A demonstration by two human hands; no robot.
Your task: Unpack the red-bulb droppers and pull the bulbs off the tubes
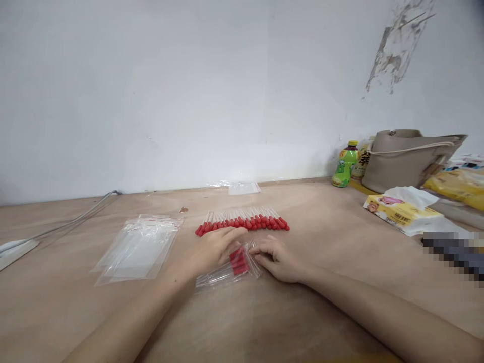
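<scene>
A clear zip bag (221, 277) lies low on the table in front of me, with several red-ended pieces (239, 261) inside it. My left hand (219, 247) reaches over the bag's upper side, its fingers curved and closed on the plastic; its thumb is partly hidden. At the bag's right end, my right hand (278, 258) pinches the edge between thumb and fingers. Just beyond both hands, a row of thin white sticks with red ends (249, 222) lies side by side, red ends toward me.
Flat clear zip bags (141, 247) are stacked on the left, and another bag (244, 188) lies by the wall. A grey cable (81, 217) runs at far left. On the right are a green bottle (344, 165), a tissue pack (403, 212) and a grey-brown handbag (401, 159).
</scene>
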